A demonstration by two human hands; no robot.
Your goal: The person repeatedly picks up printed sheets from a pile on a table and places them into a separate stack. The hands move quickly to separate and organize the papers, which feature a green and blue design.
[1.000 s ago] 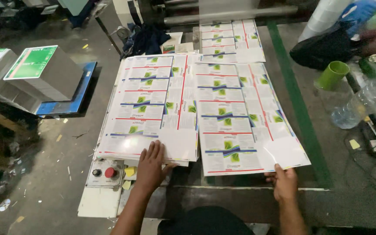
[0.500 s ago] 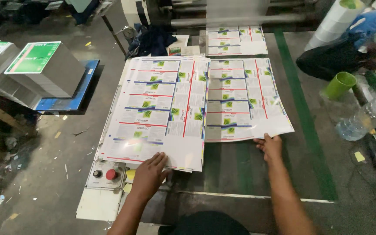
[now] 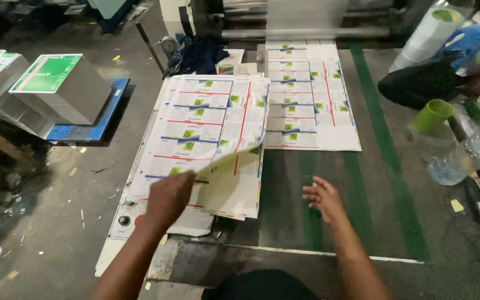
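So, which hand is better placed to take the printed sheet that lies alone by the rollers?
Probably the right hand. It is open and empty, just below that single sheet. The left hand is busy lifting the top sheet of the stack.

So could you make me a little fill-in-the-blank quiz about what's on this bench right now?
1. The left hand lifts the near corner of the top ____ sheet on the stack.
2. The right hand is open and holds ____.
3. The cup at the right is ____ in colour.

Missing words: printed; nothing; green
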